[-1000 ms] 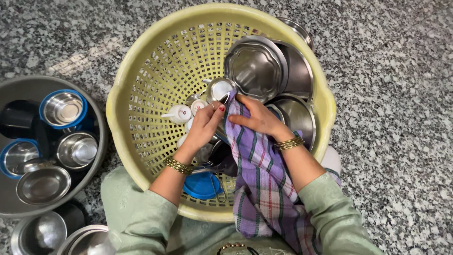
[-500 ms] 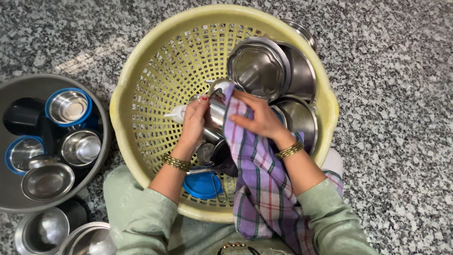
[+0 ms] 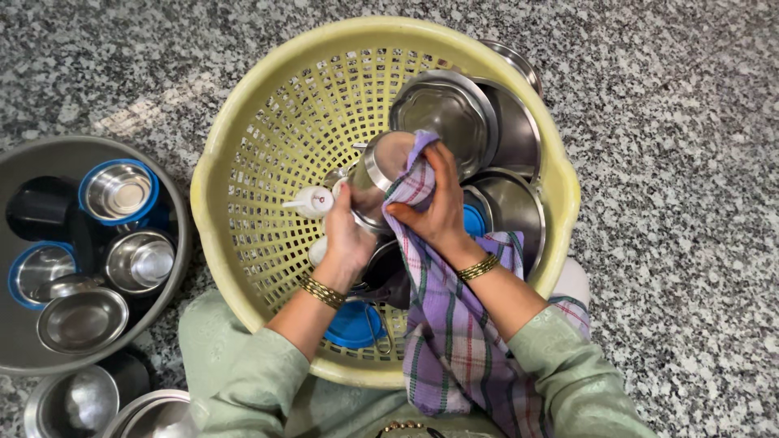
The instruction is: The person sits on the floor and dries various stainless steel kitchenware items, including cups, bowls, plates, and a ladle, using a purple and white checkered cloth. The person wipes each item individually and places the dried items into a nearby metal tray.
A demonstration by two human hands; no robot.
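Underneath, speckled granite floor (image 3: 665, 122) bears the yellow basket (image 3: 243, 162) and steel tray (image 3: 182, 243).

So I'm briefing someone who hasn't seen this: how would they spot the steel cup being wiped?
Start at the big yellow perforated plastic basket on the speckled floor. Above its middle, the left hand grips a small round steel cup. Unlike the flat steel plates behind it, the right hand presses a purple checked cloth against it.

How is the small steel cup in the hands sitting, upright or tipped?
Tipped. The small steel cup lies on its side above the yellow perforated basket, held by the left hand, while the right hand presses the purple checked cloth against it.
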